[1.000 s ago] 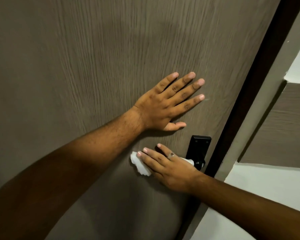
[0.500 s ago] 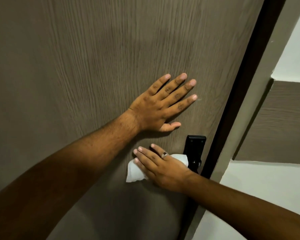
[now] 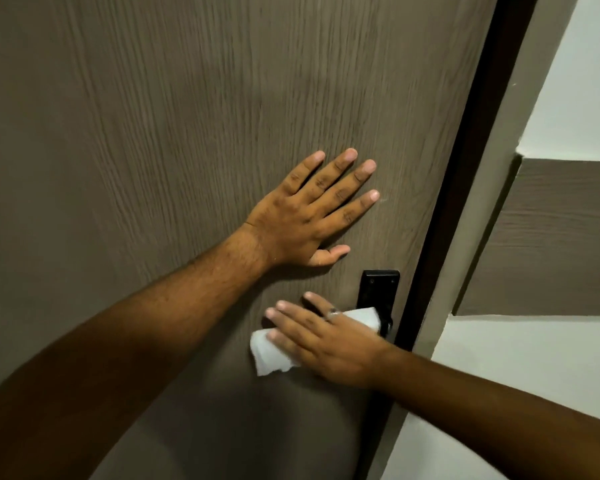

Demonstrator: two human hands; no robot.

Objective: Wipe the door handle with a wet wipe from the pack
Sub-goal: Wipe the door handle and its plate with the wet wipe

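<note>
Basically right hand [image 3: 329, 344] presses wet wipe [image 3: 271, 355] flat-fingered over door handle [image 3: 378, 296] at 5 o'clock of splayed, empty left hand [image 3: 302, 216] bracing door [image 3: 187, 133]; best wrap the lever fully, firm pressure.

The door [image 3: 187, 133] has a grey-brown wood-grain face, matt, with fine vertical ridges that look slightly rough. The handle's backplate [image 3: 378, 289] is black and faintly glossy, likely metal or hard plastic; which one cannot be told. The wet wipe [image 3: 271, 355] is white, soft, thin sheet material, matt and creased. The door frame [image 3: 478, 237] is smooth and matt grey-beige. The wall [image 3: 568, 81] is smooth, pale and matt, with a wood-grain panel [image 3: 551, 237] matching the door.
</note>
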